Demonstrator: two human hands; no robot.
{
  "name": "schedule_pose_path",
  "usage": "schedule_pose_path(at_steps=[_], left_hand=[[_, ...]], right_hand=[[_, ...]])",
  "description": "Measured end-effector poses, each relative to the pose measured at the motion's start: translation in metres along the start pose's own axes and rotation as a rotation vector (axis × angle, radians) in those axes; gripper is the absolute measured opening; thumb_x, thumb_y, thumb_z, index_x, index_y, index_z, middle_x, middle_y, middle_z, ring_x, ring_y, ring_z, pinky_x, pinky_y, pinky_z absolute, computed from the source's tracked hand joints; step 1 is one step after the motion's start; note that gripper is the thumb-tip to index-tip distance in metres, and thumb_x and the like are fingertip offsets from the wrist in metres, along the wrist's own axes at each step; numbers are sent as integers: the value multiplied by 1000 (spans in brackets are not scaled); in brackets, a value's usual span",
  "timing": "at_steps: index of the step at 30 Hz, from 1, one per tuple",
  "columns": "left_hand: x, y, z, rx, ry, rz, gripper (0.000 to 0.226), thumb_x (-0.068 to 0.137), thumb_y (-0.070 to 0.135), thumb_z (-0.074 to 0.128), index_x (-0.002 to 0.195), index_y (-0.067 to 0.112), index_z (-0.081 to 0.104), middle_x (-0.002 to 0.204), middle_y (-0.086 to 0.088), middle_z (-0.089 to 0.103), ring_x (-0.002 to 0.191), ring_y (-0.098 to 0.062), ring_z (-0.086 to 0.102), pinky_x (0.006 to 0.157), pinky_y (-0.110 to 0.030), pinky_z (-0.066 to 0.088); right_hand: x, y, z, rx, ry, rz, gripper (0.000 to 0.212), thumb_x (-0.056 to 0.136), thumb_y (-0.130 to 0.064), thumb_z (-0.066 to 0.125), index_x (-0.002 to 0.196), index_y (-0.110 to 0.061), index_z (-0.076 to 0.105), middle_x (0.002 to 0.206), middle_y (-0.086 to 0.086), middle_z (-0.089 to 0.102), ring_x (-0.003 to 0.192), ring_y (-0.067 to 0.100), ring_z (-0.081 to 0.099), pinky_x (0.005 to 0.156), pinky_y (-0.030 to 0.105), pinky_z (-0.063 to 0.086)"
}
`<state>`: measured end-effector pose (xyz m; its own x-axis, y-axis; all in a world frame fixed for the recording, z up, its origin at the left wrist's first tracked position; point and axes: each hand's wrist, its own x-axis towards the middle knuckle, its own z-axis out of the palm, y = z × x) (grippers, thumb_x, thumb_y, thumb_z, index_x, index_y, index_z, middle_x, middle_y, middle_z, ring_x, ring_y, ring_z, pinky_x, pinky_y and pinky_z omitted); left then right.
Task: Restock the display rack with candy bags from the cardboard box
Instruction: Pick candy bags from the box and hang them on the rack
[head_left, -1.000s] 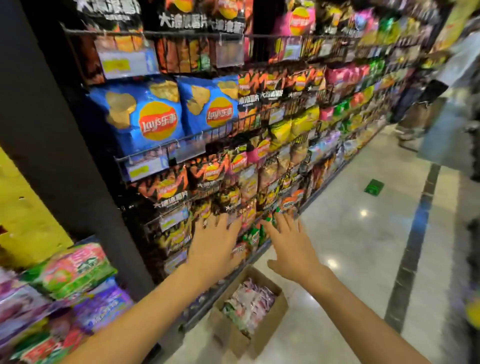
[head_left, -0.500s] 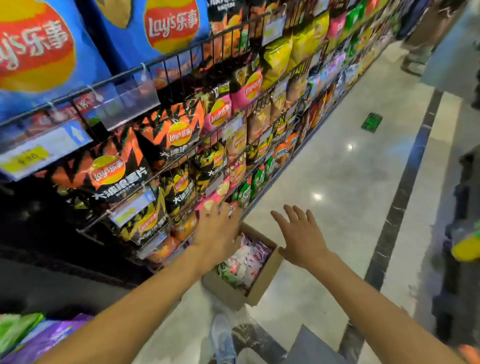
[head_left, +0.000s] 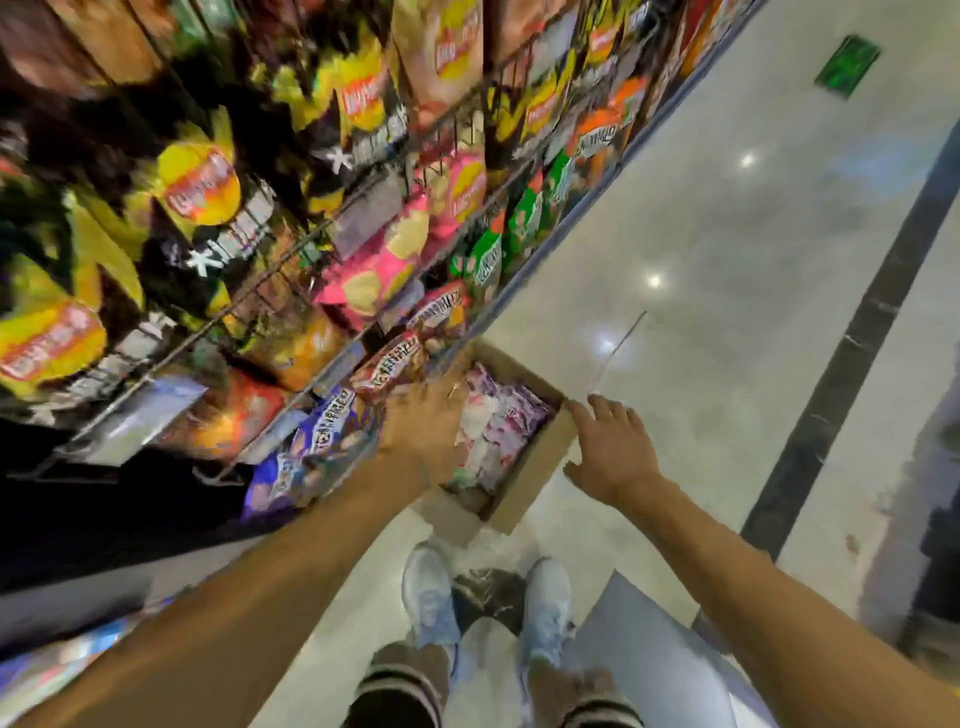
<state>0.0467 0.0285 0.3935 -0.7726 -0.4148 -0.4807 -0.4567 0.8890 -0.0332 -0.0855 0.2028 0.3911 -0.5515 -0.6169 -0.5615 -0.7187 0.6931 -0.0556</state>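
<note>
The open cardboard box (head_left: 535, 467) sits on the floor at the centre of the frame, against the foot of the display rack (head_left: 291, 260). It is packed with pink, white and purple candy bags (head_left: 498, 421), their print too blurred to read. The left hand (head_left: 426, 431) reaches over them with straight fingers. The right hand (head_left: 610, 452) is at the box's right rim, fingers spread. The chip bags (head_left: 200, 182) above carry round red-and-yellow logos.
</note>
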Motion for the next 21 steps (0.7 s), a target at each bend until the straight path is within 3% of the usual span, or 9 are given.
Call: schedule_pose_path(at_steps=[3,6,10,13,17,21], left_hand=[[51,15,83,0,-20,-5,67,91,40,52,147,14,27,147,-15,33,131,-37,40,103,-50,37],[103,24,172,50,-10,42,66,95,40,45,152,18,21,150,-16,33,134,-36,37,106,-46,34],[177,29,270,179,6,74,72,94,48,45,153,21,16,150,-14,31,130,-37,39,103,-44,33],[233,29,317,205,66,100,78,91,56,49,151,17,18,146,-14,36,127,-35,43,99,-46,36],[279,32,366,167,116,61,93,82,68,54,148,12,20,139,-13,43,123,-33,47,96,-46,40],[298,29,395,96,73,-6,98,86,55,61,154,9,8,157,-17,20,136,-37,37,104,-48,38]], right_hand=[[60,13,74,-20,-11,-33,74,83,-35,66,146,-20,31,151,11,34,137,33,34,114,43,29],[129,22,145,-73,38,-116,77,79,-31,67,148,-22,33,141,11,42,131,32,40,109,42,35],[228,37,219,-197,115,-259,79,82,-37,66,151,-22,31,140,13,41,130,35,41,112,43,33],[294,39,257,-222,155,-323,77,78,-38,70,146,-25,37,142,9,41,129,31,41,107,42,40],[349,26,291,-295,99,-412,58,85,-24,65,138,-14,47,135,12,47,124,30,46,99,41,45],[376,24,320,-498,92,-421,49,88,-29,60,133,-12,52,137,13,51,126,31,46,107,42,40]])
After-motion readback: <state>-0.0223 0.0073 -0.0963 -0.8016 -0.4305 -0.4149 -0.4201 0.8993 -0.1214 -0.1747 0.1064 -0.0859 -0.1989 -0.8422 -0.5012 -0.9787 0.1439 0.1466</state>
